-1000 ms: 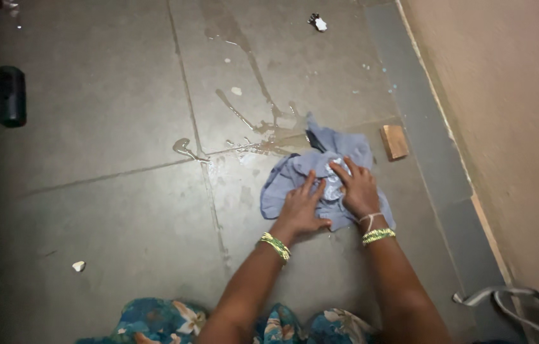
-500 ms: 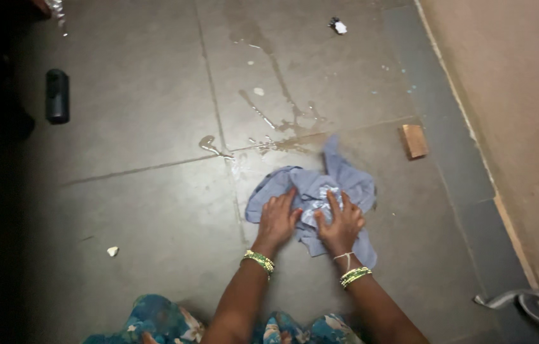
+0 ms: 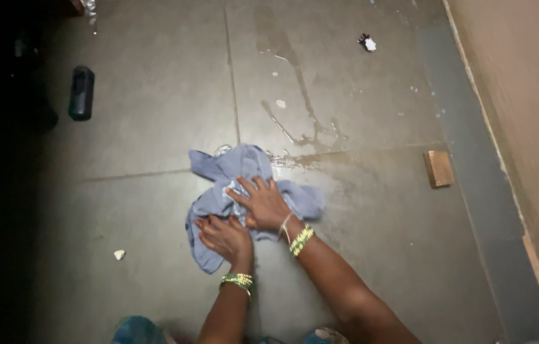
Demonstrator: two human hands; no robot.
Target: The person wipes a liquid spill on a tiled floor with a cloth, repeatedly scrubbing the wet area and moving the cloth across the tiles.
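Both hands pressed down on a crumpled pale-blue cloth (image 3: 237,181) lying on the grey tiled floor (image 3: 148,114) at the centre of the frame. The left hand (image 3: 225,237) lay flat on its lower part, the right hand (image 3: 262,204) just above it. A streak of spilled water (image 3: 301,121) ran above the cloth. A small brown wooden block (image 3: 439,169) lay at right, a dark cylindrical bottle (image 3: 81,93) at upper left.

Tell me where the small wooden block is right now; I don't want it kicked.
In the head view the small wooden block lies on the floor at right, beside the darker strip along the wall, well right of the blue cloth under both hands.
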